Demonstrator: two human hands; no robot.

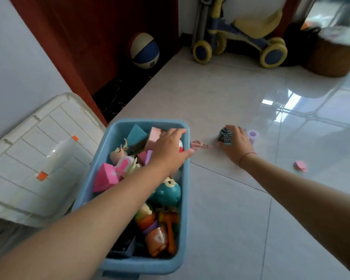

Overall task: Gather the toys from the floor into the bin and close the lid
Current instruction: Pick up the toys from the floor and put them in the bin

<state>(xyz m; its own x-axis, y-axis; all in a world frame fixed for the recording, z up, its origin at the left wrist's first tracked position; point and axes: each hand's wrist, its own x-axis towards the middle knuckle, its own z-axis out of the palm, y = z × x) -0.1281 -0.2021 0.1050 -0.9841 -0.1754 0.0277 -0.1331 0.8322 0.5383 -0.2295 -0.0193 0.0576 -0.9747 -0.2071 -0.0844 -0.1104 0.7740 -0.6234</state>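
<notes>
A light-blue bin (185, 199) stands on the floor, filled with several colourful toys. My left hand (170, 148) hovers over its far right corner with fingers spread; a small red-and-white toy (181, 147) shows under the palm, and I cannot tell whether the hand touches it. My right hand (235, 145) is on the floor to the right of the bin, fingers curled round a dark grey-blue toy (225, 136). A lilac cup (253, 135) sits just beyond that hand. A pink spoon-like piece (200, 145) lies between bin and hand. A pink block (300, 166) lies farther right.
The white bin lid (38, 150) leans against the wall left of the bin. A ball (144, 50) rests by the red door. A yellow-and-blue ride-on toy (240, 43) and a brown basket (331, 57) stand at the back. The tiled floor is glossy.
</notes>
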